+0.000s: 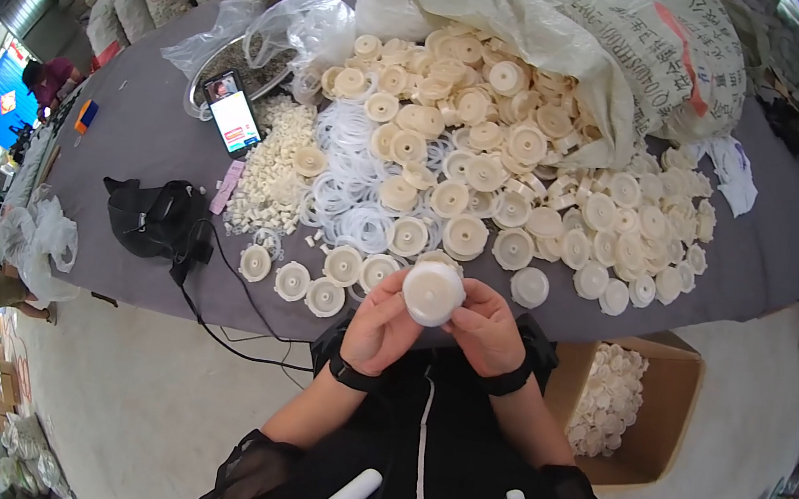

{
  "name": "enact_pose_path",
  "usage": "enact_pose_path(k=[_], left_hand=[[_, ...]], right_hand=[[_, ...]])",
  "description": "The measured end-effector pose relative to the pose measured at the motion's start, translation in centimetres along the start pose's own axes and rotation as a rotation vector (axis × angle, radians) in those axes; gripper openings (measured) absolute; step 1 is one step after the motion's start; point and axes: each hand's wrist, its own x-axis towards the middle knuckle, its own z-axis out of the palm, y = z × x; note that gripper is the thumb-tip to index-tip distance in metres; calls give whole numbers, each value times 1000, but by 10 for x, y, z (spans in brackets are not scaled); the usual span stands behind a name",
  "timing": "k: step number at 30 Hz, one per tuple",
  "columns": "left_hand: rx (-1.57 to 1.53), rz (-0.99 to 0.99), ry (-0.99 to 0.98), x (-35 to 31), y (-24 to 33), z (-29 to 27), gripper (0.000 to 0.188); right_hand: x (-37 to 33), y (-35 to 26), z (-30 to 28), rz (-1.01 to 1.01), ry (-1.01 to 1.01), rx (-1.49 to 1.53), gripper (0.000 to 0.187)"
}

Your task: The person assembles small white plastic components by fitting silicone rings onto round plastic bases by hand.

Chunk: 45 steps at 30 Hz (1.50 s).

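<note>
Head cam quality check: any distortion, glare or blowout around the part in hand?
Head view: strong fisheye, the grey table edge bows and the corners go black. Light is even and soft, with faint shadows. The white round cap held between the left hand and right hand is nearly blown out, with little surface detail. The phone screen is bright, and the rim is soft.

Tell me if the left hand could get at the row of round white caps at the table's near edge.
Probably yes. The left hand sits just behind that row of caps, with nothing between them, though both hands now hold a round white cap.
</note>
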Motion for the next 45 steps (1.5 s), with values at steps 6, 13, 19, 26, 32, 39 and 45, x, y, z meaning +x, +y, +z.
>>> enact_pose_path(k=[6, 13, 19, 26, 32, 39, 45], left_hand=[[173, 55, 22, -1, -4, 1, 49], [63, 82, 137, 8, -14, 5, 48], [344, 96, 224, 16, -24, 12, 39], [339, -18, 137, 39, -30, 19, 38], [650, -105, 104, 59, -44, 21, 34], [1869, 311, -332, 117, -40, 33, 31], [2469, 116, -271, 151, -57, 24, 18]], right_hand=[[0, 15, -6, -108, 69, -16, 27], [1, 28, 8, -364, 177, -245, 31], [-3, 18, -4, -405, 390, -473, 27], [-6, -5, -18, -394, 306, -341, 24], [-17, -32, -40, -463, 516, -478, 14], [-10, -74, -79, -498, 895, -1240, 38], [-15, -62, -87, -580, 704, -1159, 38]])
